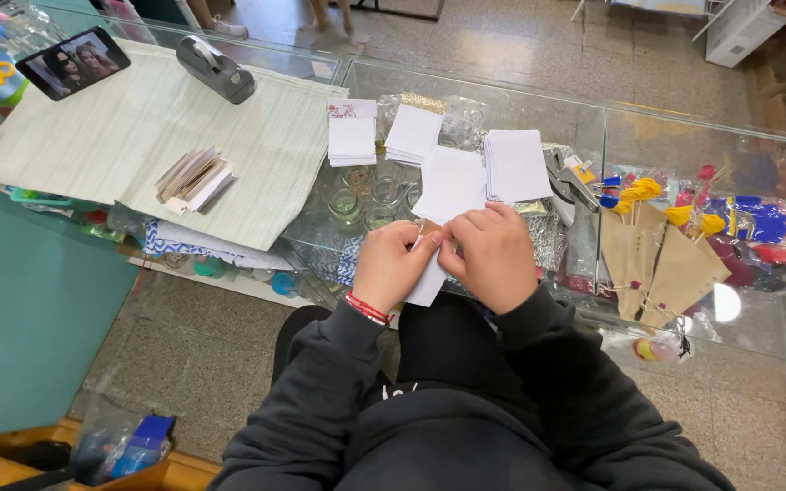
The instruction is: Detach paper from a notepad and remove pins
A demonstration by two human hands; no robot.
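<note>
White paper piece [428, 284] pinched between both hands over the lap, just in front of the glass counter's [684, 136] edge. Left hand [391, 265], red bracelet [367, 309] at wrist, fingers closed on the paper's left side. Right hand [493, 256] curled shut on its upper edge. Beyond: stacks of white cards [452, 182], then brown paper cones [661, 264] further right.

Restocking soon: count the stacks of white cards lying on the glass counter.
4. One stack at the far left, a second right of it, a third nearest the hands, a fourth at the right. More may lie hidden under the hands.
</note>
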